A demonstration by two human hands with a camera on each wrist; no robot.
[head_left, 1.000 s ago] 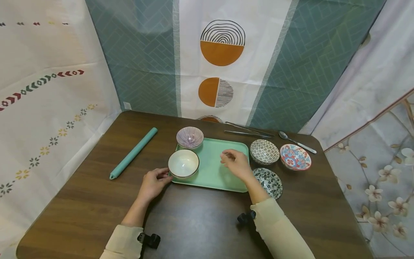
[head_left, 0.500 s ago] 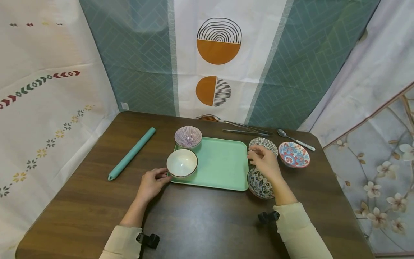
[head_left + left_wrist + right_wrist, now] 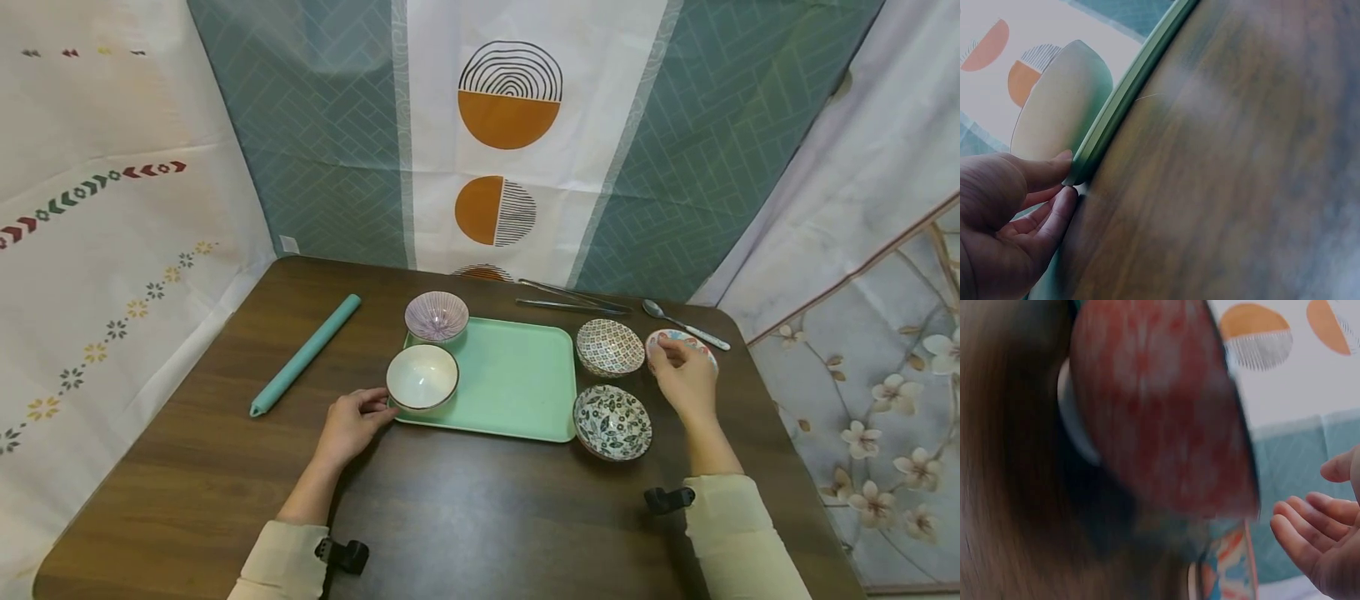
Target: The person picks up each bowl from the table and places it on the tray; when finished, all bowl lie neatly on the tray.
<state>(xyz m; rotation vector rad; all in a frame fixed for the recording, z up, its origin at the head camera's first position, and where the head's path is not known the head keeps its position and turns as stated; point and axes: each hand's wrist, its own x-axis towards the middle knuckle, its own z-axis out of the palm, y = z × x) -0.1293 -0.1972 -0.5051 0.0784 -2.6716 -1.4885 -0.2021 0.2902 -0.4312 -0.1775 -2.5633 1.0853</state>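
In the head view we see the left hand at the near left corner of the tray, beside the white bowl. The right hand is over the red bowl, right of the spotted bowl; the leaf bowl sits nearer us. We judge the bowls to be glazed ceramic: stiff, smooth, breakable, best taken by the rim with thumb inside.

In the left wrist view, our thumb lies above the tray's corner and fingers below, pinching it. The tray looks thin, light and rigid, so its lip makes a good hold.

In the right wrist view, our fingers are loosely bent, holding nothing, thumb apart; a large bowl blurs close by.
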